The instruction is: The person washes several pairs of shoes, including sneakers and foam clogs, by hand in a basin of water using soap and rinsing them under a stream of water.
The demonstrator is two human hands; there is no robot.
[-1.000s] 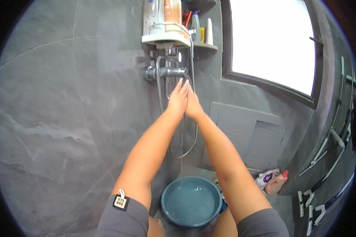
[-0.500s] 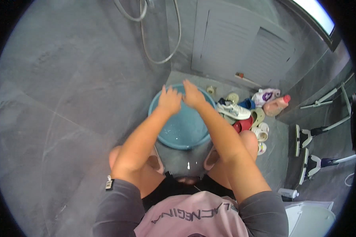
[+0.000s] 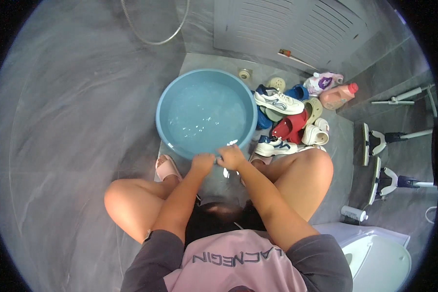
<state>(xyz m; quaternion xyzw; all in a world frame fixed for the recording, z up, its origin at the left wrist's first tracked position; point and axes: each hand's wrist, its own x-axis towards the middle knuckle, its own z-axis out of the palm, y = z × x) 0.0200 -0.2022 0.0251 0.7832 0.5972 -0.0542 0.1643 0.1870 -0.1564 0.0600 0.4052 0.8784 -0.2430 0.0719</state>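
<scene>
A large round blue basin point(image 3: 207, 158) with water in it stands on the floor in front of me. My left hand point(image 3: 204, 164) is curled closed at the basin's near rim. Close beside it, my right hand point(image 3: 232, 157) is closed too and overlaps the same rim. A small gap lies between the two hands. The undersides of the fingers are hidden, so I cannot tell whether they grip the rim or something small.
Right of the basin lies a pile with a white sneaker point(image 3: 280, 101), a red clog point(image 3: 291, 125) and several other shoes. Behind stand a pink bottle point(image 3: 338, 96) and a white-purple pouch point(image 3: 322, 83). Mops point(image 3: 389, 182) lean at the right wall, near a toilet point(image 3: 379, 258).
Both hands have come back from over the basin's far side to its near rim, and their fingers have curled closed. My view has shifted, with the basin looking larger.
</scene>
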